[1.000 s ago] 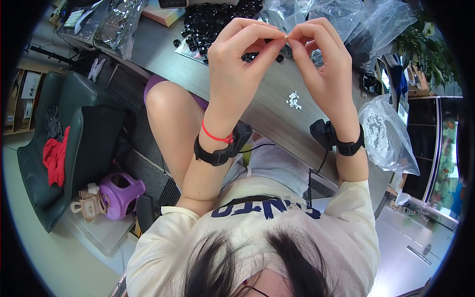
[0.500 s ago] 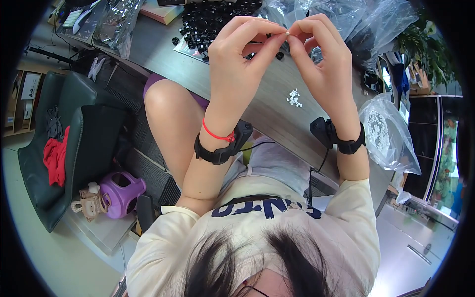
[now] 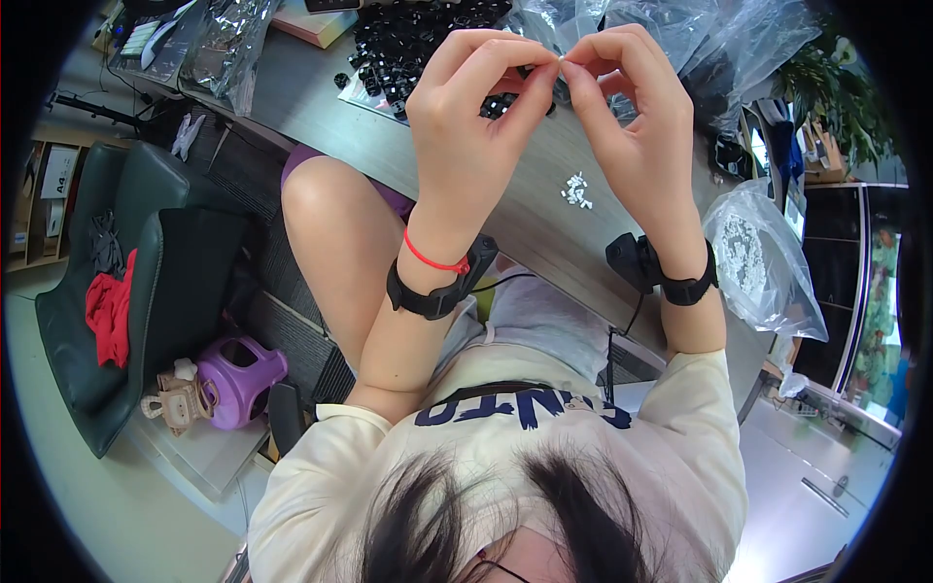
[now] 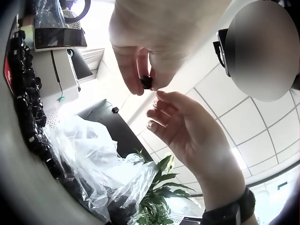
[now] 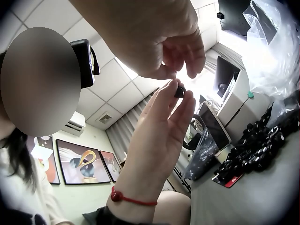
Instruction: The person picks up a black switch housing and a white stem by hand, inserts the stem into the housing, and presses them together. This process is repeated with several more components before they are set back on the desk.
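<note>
In the head view the left hand [image 3: 462,136] and right hand [image 3: 637,131] meet at their fingertips above the desk. A small black part [image 4: 146,82] is pinched between the left hand's [image 4: 145,51] thumb and fingers in the left wrist view; the right wrist view shows the same black part [image 5: 180,92]. The right hand [image 5: 154,42] has its thumb and index finger drawn together at a tiny pale piece, mostly hidden by the fingertips. Small white pieces [image 3: 576,191] lie in a loose group on the desk between the forearms.
A heap of black parts [image 3: 398,49] covers the far side of the desk [image 3: 525,228]. Clear plastic bags [image 3: 739,49] stand at the far right, and another bag with white pieces [image 3: 743,257] lies beside the right forearm. A pastel box [image 3: 316,27] is far left.
The joined fingertips have shifted slightly up in the head view, and the left wrist has turned a little. The pale bit between the fingertips, plain before, is now nearly covered.
</note>
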Tool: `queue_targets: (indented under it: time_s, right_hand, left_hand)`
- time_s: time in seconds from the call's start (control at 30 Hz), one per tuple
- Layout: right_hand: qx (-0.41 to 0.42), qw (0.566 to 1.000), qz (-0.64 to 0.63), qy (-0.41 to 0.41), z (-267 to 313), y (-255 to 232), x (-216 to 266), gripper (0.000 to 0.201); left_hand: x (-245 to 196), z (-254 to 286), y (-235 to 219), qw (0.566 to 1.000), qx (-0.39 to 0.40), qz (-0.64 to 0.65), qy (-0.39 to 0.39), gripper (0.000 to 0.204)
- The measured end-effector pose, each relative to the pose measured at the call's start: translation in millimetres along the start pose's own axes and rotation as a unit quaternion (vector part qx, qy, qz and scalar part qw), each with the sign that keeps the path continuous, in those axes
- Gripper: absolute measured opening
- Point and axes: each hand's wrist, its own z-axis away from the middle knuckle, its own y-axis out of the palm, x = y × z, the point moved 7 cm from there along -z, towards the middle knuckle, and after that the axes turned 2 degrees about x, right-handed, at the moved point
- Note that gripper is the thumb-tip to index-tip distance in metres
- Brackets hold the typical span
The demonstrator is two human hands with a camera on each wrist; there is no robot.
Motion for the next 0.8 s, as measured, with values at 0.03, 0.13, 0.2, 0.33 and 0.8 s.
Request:
queue_targets:
  time_s: [0.03,0.13,0.2,0.33,0.8]
  right_hand:
    - [-0.001,1.0,0.002,0.005,0.4,-0.3,-0.6,0.009]
    - [-0.003,1.0,0.007,0.015,1.0,-0.4,-1.8,0.009]
    - [-0.008,1.0,0.007,0.017,1.3,-0.5,-1.9,0.01]
    - [-0.013,1.0,0.002,0.015,2.1,-0.6,-2.3,0.01]
    - [-0.016,0.996,-0.068,0.064,5.9,0.1,-10.3,0.008]
  left_hand:
    - [-1.4,0.0,-0.3,1.0,-0.002,0.0,0.009,0.013]
    - [-1.3,-0.1,0.1,1.0,-0.003,0.0,0.014,0.013]
    - [-1.4,-0.2,0.4,1.0,-0.003,0.0,0.017,0.013]
    - [-2.0,-0.8,-1.0,1.0,-0.006,-0.003,0.023,0.014]
    - [-6.2,-0.9,-3.1,0.994,-0.01,-0.079,0.072,0.015]
